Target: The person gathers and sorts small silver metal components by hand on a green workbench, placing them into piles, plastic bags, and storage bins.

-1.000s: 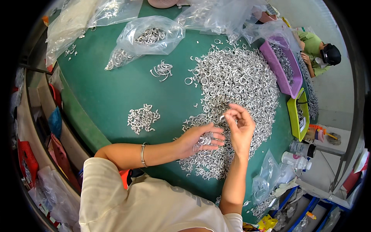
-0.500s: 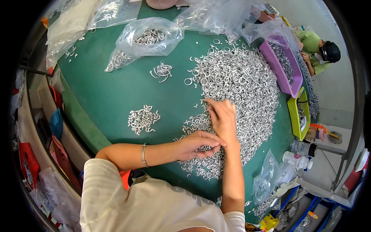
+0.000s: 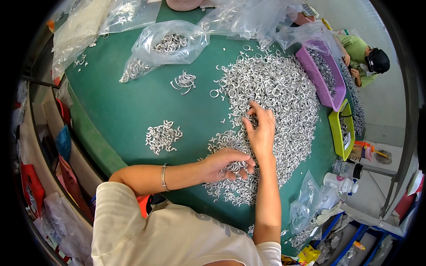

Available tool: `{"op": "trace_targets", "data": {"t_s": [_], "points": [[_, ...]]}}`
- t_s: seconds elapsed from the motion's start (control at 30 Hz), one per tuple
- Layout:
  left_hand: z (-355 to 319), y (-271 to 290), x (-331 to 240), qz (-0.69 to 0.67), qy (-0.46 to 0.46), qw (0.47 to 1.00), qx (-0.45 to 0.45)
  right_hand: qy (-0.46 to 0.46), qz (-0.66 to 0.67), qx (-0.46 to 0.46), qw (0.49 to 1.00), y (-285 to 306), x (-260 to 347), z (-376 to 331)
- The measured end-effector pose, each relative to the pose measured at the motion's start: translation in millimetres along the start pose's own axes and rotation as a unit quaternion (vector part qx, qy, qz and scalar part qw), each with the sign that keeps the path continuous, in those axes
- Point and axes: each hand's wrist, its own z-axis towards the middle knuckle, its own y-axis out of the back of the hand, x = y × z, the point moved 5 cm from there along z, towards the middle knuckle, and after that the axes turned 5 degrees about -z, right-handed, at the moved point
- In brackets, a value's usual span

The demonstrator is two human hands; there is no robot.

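Note:
A large heap of small silvery curved metal pieces (image 3: 288,84) covers the right half of the green table. My left hand (image 3: 222,164), palm up and cupped at the heap's near left edge, holds several ring-like metal pieces (image 3: 235,166). Over the middle of the heap, my right hand (image 3: 262,128) has its thumb and forefinger apart; nothing shows between them. A smaller pile of the curved pieces (image 3: 163,137) lies to the left of my hands. Farther back is a little cluster of thin metal rings (image 3: 183,82).
Clear plastic bags (image 3: 171,44) with metal rings lie along the far side. A purple basket (image 3: 326,82) and a yellow-green basket (image 3: 341,133) stand at the right edge. Bottles (image 3: 341,182) are at the lower right. A person in green (image 3: 361,55) works beyond.
My right hand has moved forward and slightly right over the heap, its fingers spreading. My left hand has opened somewhat, showing the metal pieces in its palm.

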Motion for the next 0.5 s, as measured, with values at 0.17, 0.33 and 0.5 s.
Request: {"op": "trace_targets", "data": {"t_s": [0.17,0.33,0.5], "points": [[1,-3,-3,-0.013,-0.053,0.998,0.015,-0.16,0.153,-0.058,0.973,18,-14,-9],[0,0,-2,-0.029,-0.037,0.999,0.004,-0.135,0.005,-0.019,0.991,51,-16,-23],[-1,-7,-10,-0.085,-0.097,0.991,-0.036,-0.23,0.202,0.076,0.949,50,-14,-32]]}}
